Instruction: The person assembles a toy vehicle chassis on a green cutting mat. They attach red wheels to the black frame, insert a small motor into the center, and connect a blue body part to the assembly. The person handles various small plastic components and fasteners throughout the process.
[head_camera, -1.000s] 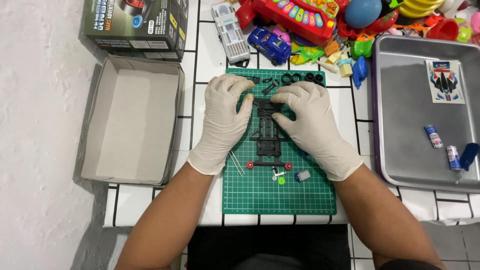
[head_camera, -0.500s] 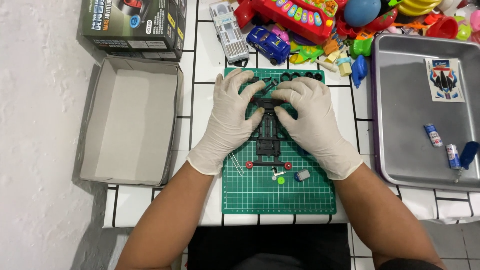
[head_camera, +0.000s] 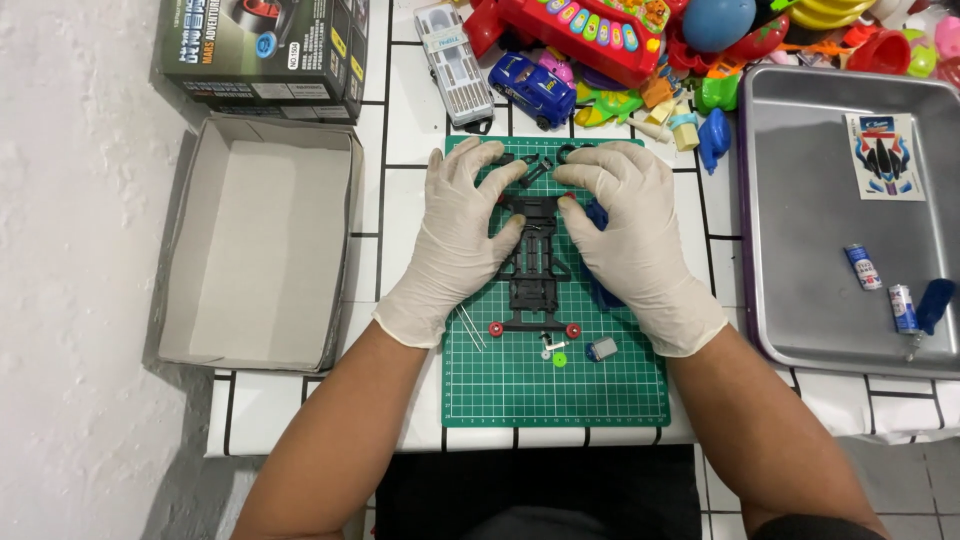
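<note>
Black chassis front hidden under gloved fingers.

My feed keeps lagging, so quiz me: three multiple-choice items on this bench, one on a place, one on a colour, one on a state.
1. Where is the open cardboard box?
A. left of the green cutting mat
B. inside the metal tray
C. on the mat

2. What colour are the small rollers at the black chassis's near end?
A. red
B. yellow
C. white

3. What are the left hand and right hand doing?
A. both on the chassis
B. both lifted away
C. one inside the tray

Answers: 1 A, the box lies beside the mat's left edge. 2 A, both rollers are red. 3 A, gloved fingers meet at its far end.
</note>
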